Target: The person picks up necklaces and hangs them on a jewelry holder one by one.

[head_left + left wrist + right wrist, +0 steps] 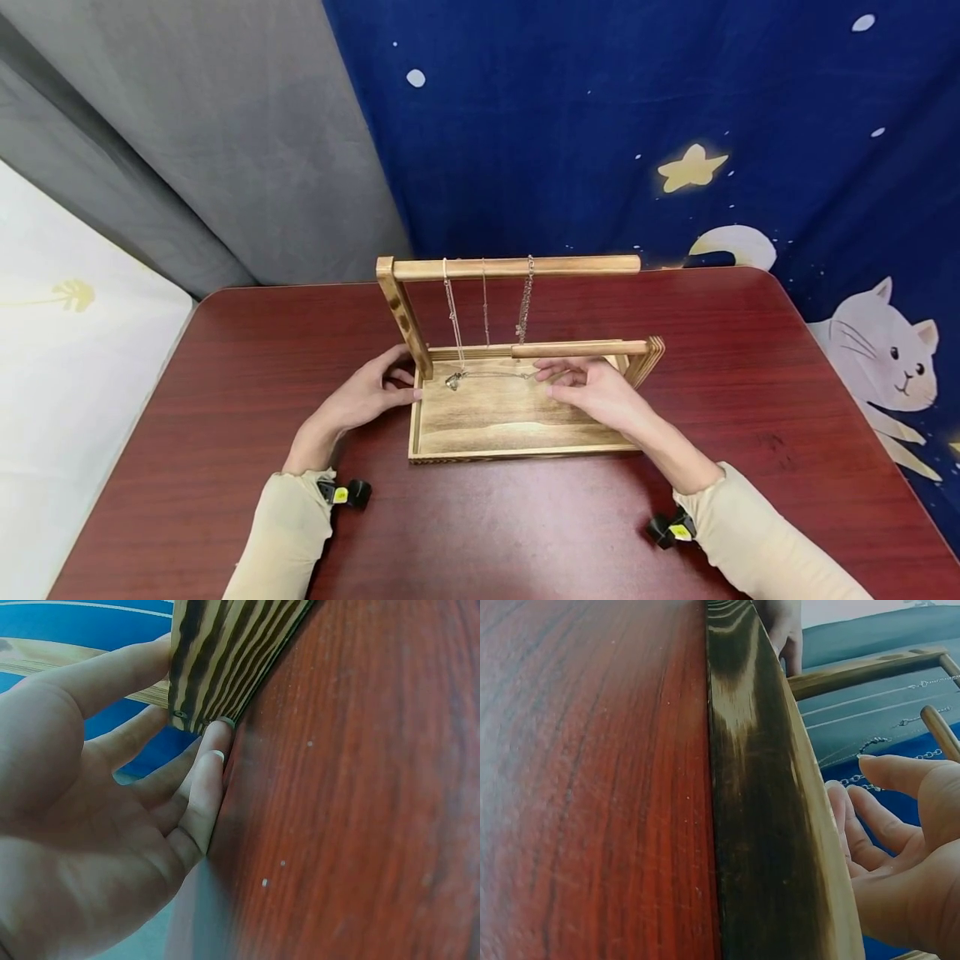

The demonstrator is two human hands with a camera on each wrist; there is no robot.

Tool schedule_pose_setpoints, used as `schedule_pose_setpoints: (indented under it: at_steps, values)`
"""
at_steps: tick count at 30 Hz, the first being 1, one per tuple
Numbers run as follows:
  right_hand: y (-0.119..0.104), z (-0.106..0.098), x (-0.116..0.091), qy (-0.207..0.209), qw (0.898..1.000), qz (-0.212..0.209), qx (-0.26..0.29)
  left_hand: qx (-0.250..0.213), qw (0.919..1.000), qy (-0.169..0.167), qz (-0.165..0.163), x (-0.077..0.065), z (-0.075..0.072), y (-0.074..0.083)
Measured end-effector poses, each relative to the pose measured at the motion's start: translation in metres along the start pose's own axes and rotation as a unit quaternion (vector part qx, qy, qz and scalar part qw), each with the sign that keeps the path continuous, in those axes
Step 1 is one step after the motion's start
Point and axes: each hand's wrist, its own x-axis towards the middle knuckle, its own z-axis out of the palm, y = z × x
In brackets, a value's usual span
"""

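Note:
A wooden necklace stand [480, 446] with a tray base and two side arms sits on the table. My left hand [371, 387] grips the tray's left end, thumb and fingers against its wooden side [225, 660]. Over the tray, my right hand [600, 393] holds the end of a thin silver necklace [495, 375] at its fingertips. That chain stretches left towards a small dark pendant [453, 381]; whether the two are joined is unclear. From the upper bar [585, 266] hang a light chain [452, 312], a fine chain [485, 300] and a thicker chain [525, 300].
The lower bar [577, 349] runs leftward from the stand's right arm, just above my right hand. Around the stand lies the dark red tabletop [525, 525]. Grey curtain [262, 150] and blue printed cloth [540, 125] hang behind the table.

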Motion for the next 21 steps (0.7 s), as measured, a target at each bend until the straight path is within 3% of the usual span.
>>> schedule_pose_setpoints:
  at_steps: [13,21]
  values:
    - [0.002,0.001,0.007,0.020,0.998,0.009,-0.057,-0.009,1.0000,-0.003,0.001,0.001,0.000,0.000]
    - [0.007,0.004,0.012,0.021,0.999,0.010,-0.034,-0.016,0.9999,-0.002,0.002,0.002,-0.001,-0.002]
